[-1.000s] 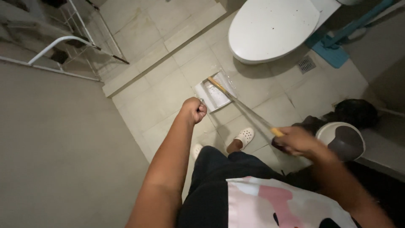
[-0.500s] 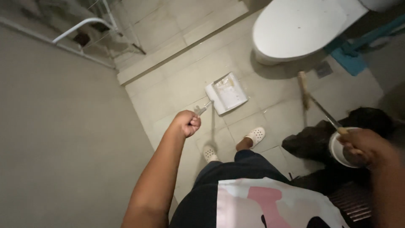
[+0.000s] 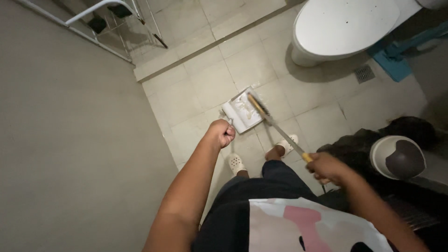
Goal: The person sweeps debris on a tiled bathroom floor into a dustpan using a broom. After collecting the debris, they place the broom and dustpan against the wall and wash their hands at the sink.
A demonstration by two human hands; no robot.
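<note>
Slanting broom (image 3: 275, 126), bristles up-left onto dustpan (image 3: 241, 111).

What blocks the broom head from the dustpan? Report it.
Nothing visible does. The broom, held by the right hand, already has its head at the dustpan's open edge; the left hand grips the dustpan handle.

Both arms are left bare, with no sleeves, watches or rings to be seen on the left hand (image 3: 222, 134) or the right hand (image 3: 325, 167). A white top printed with pink and black patches is worn over dark trousers. White perforated clogs are worn on both feet.
</note>
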